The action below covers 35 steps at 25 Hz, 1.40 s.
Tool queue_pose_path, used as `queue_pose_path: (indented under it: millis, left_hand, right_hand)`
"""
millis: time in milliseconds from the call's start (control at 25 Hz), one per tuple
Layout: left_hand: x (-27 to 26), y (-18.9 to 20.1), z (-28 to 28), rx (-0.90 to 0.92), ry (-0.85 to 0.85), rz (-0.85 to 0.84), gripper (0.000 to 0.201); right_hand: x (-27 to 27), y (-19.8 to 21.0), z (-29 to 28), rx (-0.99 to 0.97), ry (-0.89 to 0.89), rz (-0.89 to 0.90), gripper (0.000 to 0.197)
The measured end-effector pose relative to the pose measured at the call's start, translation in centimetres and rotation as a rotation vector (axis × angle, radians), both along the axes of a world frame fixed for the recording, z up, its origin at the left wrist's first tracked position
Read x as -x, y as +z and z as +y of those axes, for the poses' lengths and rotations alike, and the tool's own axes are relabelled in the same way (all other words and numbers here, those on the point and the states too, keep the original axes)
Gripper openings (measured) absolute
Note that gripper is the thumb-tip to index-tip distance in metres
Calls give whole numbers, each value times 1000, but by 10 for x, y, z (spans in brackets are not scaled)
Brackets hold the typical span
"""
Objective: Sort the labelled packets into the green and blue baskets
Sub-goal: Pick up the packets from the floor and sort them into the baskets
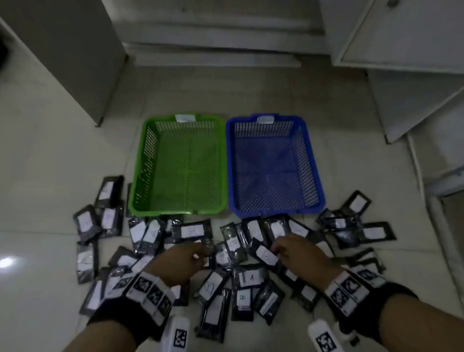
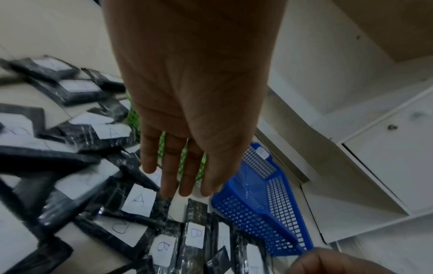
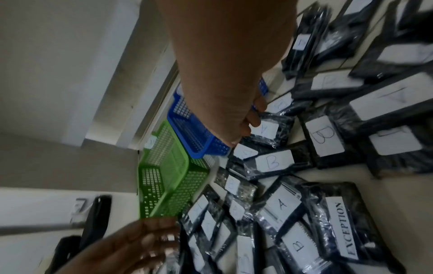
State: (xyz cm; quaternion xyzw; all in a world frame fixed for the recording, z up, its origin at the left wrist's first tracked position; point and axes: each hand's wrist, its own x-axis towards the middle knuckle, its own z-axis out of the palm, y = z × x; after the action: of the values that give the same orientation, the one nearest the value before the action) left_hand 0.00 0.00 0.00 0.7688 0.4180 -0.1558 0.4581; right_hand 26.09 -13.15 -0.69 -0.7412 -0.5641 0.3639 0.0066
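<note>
Two baskets stand side by side on the floor with nothing in them, the green basket on the left and the blue basket on the right. Before them lie several black packets with white labels marked A or B. My left hand hovers with straight fingers over the packets near one marked A. My right hand curls its fingers onto the edge of a tilted packet, whose label reads A. One packet reads EXCEPTION.
White cabinets stand at the back right, and another cabinet at the left. Low steps lie behind the baskets. Bare tile floor stretches to the left of the pile. A dark object lies far left.
</note>
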Motion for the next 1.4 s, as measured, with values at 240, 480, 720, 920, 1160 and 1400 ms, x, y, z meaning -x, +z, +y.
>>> queue_pose_path:
  millis: [240,480,720,920,1160,1400]
  left_hand:
    - [-46,-105,1,-356,-27,-232,37]
    - [-66,-136,-11,-479,-115,6,94]
    - [-61,-133,-12,-475,41,-122,71]
    - [-42,-85,17,-239,112,-239,20]
    - [-6,3,114,-218,149,-301,29]
    - [34,-22,172,-387,291,-214,25]
  right_hand:
    - [0,-86,-6,-139,0,-26,33]
    - [16,-117,-9,-131,-106,-73,59]
    - [19,-121,-1,-107,-96,-145,42]
    - [24,-89,19,-174,-212,89,25]
    - [48,-15,110,-484,-251,273,18]
    - [83,-21,207,-327,-170,220,39]
